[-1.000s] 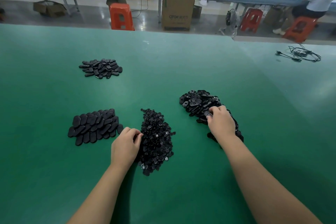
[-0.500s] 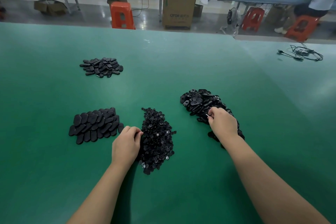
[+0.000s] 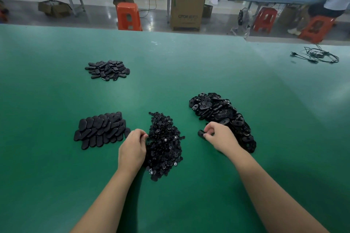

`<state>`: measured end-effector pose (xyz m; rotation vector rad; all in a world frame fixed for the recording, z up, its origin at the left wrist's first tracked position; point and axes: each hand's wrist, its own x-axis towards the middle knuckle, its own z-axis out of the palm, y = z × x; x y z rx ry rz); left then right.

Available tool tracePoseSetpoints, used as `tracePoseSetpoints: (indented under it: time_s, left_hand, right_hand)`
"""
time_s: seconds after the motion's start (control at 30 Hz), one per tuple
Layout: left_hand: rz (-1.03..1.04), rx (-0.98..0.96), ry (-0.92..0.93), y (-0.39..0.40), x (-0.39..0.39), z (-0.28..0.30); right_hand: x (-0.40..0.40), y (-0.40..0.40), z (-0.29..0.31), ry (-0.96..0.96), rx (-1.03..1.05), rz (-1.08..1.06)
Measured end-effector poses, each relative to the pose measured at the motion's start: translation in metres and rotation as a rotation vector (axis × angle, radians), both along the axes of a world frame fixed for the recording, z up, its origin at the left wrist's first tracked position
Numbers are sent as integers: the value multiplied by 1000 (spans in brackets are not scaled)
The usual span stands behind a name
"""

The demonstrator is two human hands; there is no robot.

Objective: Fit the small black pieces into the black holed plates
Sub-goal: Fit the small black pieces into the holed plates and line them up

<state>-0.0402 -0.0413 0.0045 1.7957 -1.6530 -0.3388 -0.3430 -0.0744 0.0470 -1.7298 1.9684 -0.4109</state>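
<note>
On the green matte work table (image 3: 189, 66), the right hand (image 3: 220, 136) pinches one flat black oval plastic plate (image 3: 201, 133) between thumb and fingertips, holding it just left of the loose heap of black holed plates (image 3: 223, 117) it sits beside. The left hand (image 3: 132, 149) has its fingers curled at the left edge of the central heap of small black round pieces (image 3: 164, 145); whether it has one pinched cannot be told, since the fingertips lie against the pile. To the left lies an overlapping spread of smooth black oval plates (image 3: 100, 130), likely finished ones, and farther back a smaller cluster of similar ovals (image 3: 108, 70). The risks look mostly like matters of fingers and small parts: the small pieces are tangled and glossy, so the left hand may lift two at once or drop one back among the rest. The plate is held only at its edge, so pressing a piece into its hole could twist it out of the pinch. A piece offered tilted or wrong side up would probably not seat. Everything being black, a half-seated piece may pass unnoticed.
</note>
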Motion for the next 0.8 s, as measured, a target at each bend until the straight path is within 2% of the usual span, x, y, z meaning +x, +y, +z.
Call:
tracePoseSetpoints:
  time_s: [0.2,0.37,0.6,0.8]
  left_hand:
    - [8,0,-1,0,0,0]
    - [28,3,65,1,1,0]
    - [-24,-32,66,2,-1,0]
    - [-36,-43,-5,3,-1,3]
  right_hand:
    - [3,7,-4,136,-78,-14]
    - [7,11,-6,232,-38,62]
    - [11,11,-2,211,7,18]
    - [12,10,4,174,34,-9]
